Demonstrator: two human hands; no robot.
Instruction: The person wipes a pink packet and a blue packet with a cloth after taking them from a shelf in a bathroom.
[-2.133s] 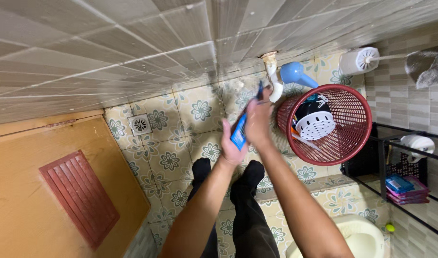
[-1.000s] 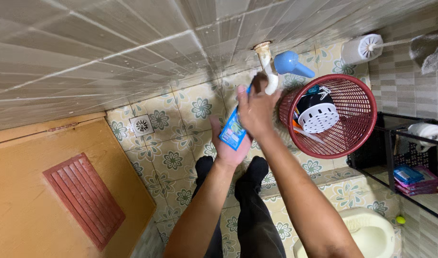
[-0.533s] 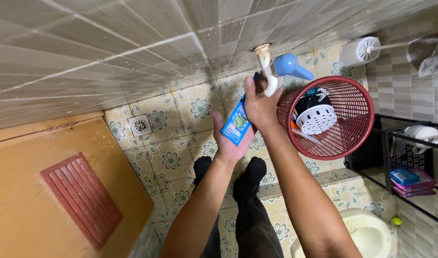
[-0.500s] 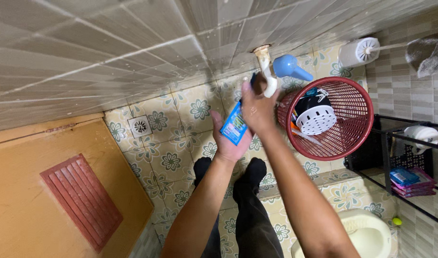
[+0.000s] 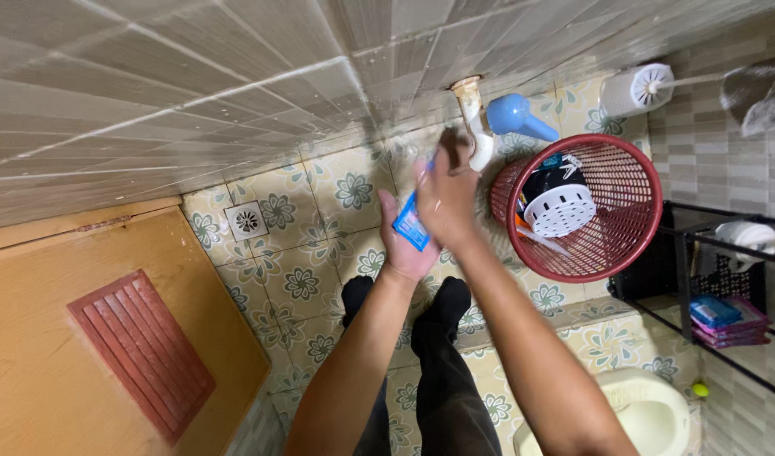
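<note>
My left hand [image 5: 402, 245] is raised palm up in front of me with a small blue sachet [image 5: 409, 226] lying against its fingers. My right hand [image 5: 447, 196] presses on the sachet's upper part, fingers closed around its top edge, which is blurred. Both hands are above the floral floor tiles, just left of a red plastic basket [image 5: 632, 211]. A white pipe [image 5: 474, 127] comes out of the tiled wall right behind my right hand.
The basket holds a white perforated cup [image 5: 559, 217] and small items. A blue funnel-like object [image 5: 518, 116] and a toilet brush holder [image 5: 632, 88] stand by the wall. A black rack [image 5: 725, 279] is at right, a toilet bowl [image 5: 645, 418] at bottom right, a floor drain [image 5: 246, 220] and an orange door [image 5: 83, 338] at left.
My right hand has shifted slightly left and down over the sachet, covering more of it. My left hand stays under it. The view has barely moved.
</note>
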